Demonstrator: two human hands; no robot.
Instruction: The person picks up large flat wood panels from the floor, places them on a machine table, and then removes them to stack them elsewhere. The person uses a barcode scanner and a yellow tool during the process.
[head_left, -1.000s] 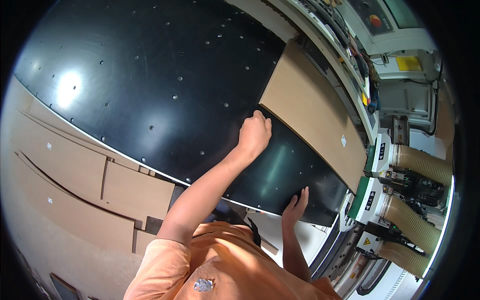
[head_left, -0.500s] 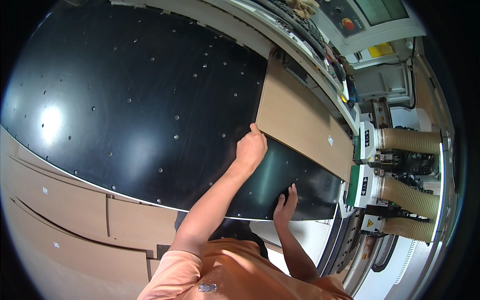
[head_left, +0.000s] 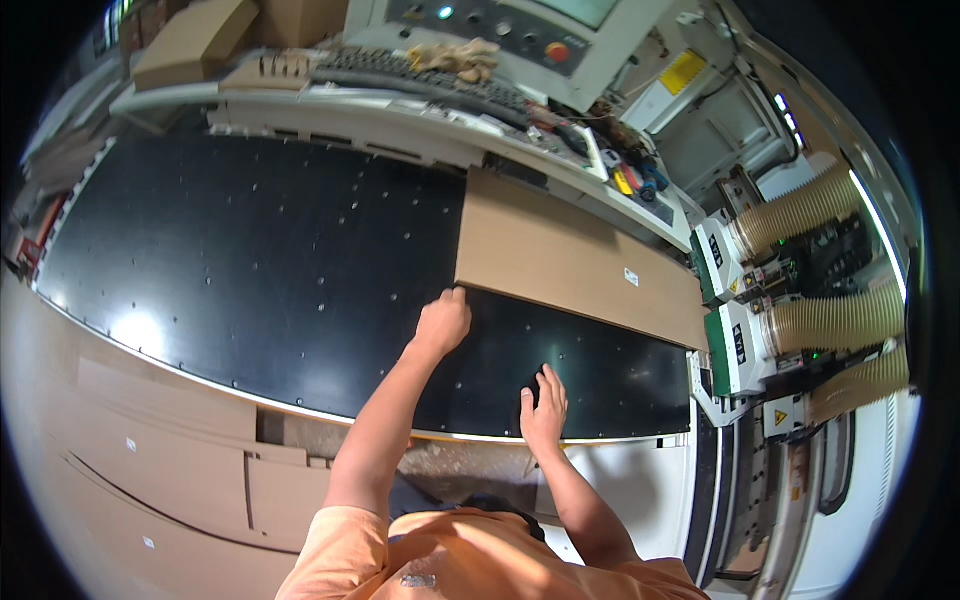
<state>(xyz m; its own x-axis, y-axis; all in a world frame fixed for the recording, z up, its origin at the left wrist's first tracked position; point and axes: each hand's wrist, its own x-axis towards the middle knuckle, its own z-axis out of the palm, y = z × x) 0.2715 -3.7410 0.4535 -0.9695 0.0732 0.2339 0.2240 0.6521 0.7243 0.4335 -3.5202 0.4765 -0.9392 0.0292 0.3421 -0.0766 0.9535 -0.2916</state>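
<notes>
A long brown fibreboard panel [head_left: 570,255] with a small white label lies flat on the black machine table [head_left: 270,270], its far right end next to the machine heads. My left hand [head_left: 443,322] is closed at the panel's near left corner, fingertips gripping that corner; the thumb's exact hold is hard to see. Resting near the table's front edge, my right hand [head_left: 545,410] has its fingers stretched out and touches only the black surface. A gap of black table separates it from the panel.
Machine heads with ribbed hoses [head_left: 800,215] stand at the right. Behind the table, a ledge carries a keyboard [head_left: 380,70], gloves [head_left: 455,60] and tools, below a control panel [head_left: 500,30]. More brown boards [head_left: 180,440] are stacked at the lower left.
The view has turned, bringing more of the back ledge and the table's left end into sight. Both hands and the panel keep nearly the same places on the table.
</notes>
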